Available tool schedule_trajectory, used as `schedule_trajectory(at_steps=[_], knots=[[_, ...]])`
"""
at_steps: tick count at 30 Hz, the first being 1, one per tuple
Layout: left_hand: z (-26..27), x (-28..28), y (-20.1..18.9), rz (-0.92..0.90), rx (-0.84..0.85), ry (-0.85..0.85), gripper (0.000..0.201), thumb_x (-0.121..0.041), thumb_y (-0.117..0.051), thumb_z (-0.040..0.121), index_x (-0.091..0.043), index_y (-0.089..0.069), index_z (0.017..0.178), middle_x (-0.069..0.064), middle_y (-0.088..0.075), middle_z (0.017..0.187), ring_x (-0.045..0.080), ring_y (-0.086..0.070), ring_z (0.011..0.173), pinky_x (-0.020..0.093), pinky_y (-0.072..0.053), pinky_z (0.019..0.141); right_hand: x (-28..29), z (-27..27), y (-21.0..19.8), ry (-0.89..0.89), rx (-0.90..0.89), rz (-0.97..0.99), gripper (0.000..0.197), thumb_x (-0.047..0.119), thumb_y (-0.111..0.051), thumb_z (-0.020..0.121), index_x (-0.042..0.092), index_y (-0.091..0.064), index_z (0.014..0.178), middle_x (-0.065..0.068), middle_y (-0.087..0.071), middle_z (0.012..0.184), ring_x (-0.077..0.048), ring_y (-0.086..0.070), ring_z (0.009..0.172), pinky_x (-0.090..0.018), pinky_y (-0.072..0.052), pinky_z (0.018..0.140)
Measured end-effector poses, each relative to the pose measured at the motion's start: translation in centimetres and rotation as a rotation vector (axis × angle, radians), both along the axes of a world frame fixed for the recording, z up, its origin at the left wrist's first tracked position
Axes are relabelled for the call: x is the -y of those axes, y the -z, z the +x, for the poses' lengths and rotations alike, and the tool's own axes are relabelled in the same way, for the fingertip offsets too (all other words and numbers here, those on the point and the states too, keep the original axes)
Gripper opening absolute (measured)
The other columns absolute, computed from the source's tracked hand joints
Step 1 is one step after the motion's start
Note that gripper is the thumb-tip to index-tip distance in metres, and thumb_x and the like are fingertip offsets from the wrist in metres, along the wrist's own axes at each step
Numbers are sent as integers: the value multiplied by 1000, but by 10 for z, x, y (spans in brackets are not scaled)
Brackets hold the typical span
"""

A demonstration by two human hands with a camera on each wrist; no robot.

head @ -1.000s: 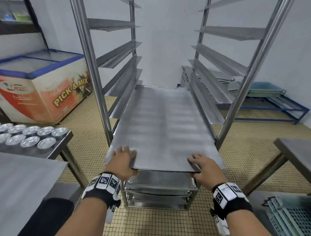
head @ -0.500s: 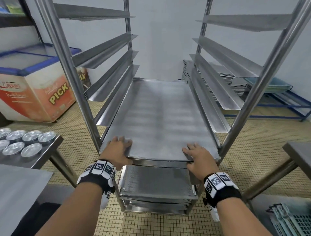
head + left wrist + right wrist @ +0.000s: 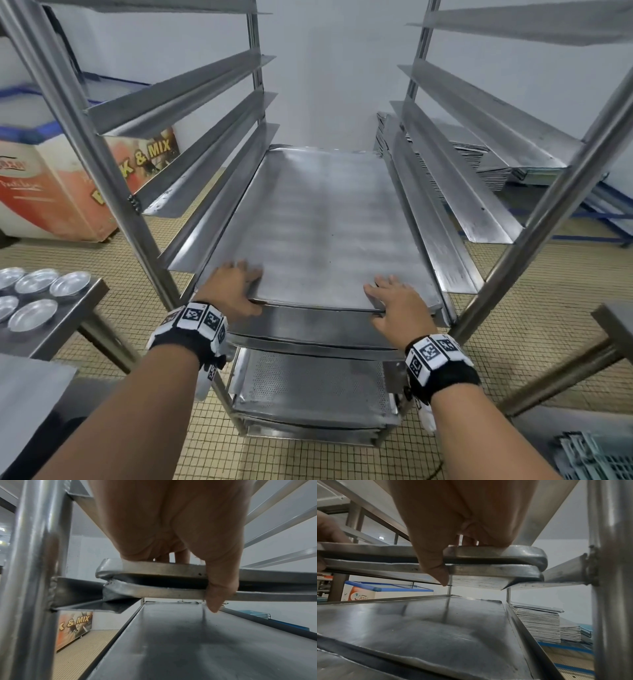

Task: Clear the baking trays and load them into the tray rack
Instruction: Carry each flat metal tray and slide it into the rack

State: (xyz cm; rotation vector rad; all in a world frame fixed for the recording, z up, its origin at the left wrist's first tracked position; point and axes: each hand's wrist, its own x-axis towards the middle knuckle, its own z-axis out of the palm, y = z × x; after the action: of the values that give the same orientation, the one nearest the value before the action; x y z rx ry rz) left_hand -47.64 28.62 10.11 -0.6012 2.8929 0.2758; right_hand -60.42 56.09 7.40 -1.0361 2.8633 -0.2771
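A flat steel baking tray [image 3: 325, 222] lies far inside the tray rack [image 3: 102, 164], resting on a second tray [image 3: 308, 329] that sticks out a little further. My left hand [image 3: 236, 287] lies on its front left corner and my right hand [image 3: 397, 305] on its front right corner, fingers flat on top. In the left wrist view the palm [image 3: 171, 527] presses the top tray's edge [image 3: 163, 568] and the thumb [image 3: 221, 588] hangs down across both edges. The right wrist view shows the same: palm [image 3: 462, 513] on the tray edge [image 3: 488, 553], thumb [image 3: 435, 563] pointing down.
A perforated tray [image 3: 308, 380] sits on a lower rail, with more below. Small round tins [image 3: 34, 291] stand on a steel table at left, in front of a chest freezer [image 3: 68, 192]. Stacked trays [image 3: 496, 164] lie back right. A table [image 3: 616, 322] and crate [image 3: 596, 455] are at right.
Both hands have moved forward with the tray, which has slid deeper into the rack. The view has come closer to the rack.
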Motion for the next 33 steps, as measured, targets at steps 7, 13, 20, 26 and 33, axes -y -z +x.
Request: schedule_trajectory(at_steps=[7,13,20,26,33], knots=[[-7,7,9,-52,10,20,87,-42,-69,86,-26,-24,158,9,-19,165,31,-20,150,42,-20,120,2,-4,-1,-14,-45,50,61,23,-60,93,27,-36,149,1,-26,161,-21,-19,149,-36,-14,120],[29,-4,26,-226,-130,48,66,-45,-55,94,-26,-29,151,-2,-25,162,22,-23,149,41,-12,120,4,19,0,46,-140,127,61,27,-52,96,21,-28,152,-4,-27,160,-23,-25,146,-36,-26,116],[122,-5,21,-59,-117,18,70,-31,-62,92,-33,-30,154,2,-37,158,28,-48,135,44,-48,105,14,84,-4,92,-199,79,57,28,-55,94,12,-38,146,-6,-43,148,-23,-36,138,-34,-27,117],[234,29,22,24,-54,-266,42,-38,-62,93,-27,-58,133,1,-67,124,22,-64,112,39,-53,95,76,160,-6,-9,-42,126,40,23,-50,94,11,-54,132,-11,-53,139,-29,-50,130,-37,-42,104],[407,78,50,50,60,-616,41,-37,-62,89,-25,-62,128,2,-63,128,25,-60,117,37,-51,96,191,286,10,-355,30,169,34,39,-58,93,16,-64,118,-9,-66,115,-28,-65,107,-38,-55,87]])
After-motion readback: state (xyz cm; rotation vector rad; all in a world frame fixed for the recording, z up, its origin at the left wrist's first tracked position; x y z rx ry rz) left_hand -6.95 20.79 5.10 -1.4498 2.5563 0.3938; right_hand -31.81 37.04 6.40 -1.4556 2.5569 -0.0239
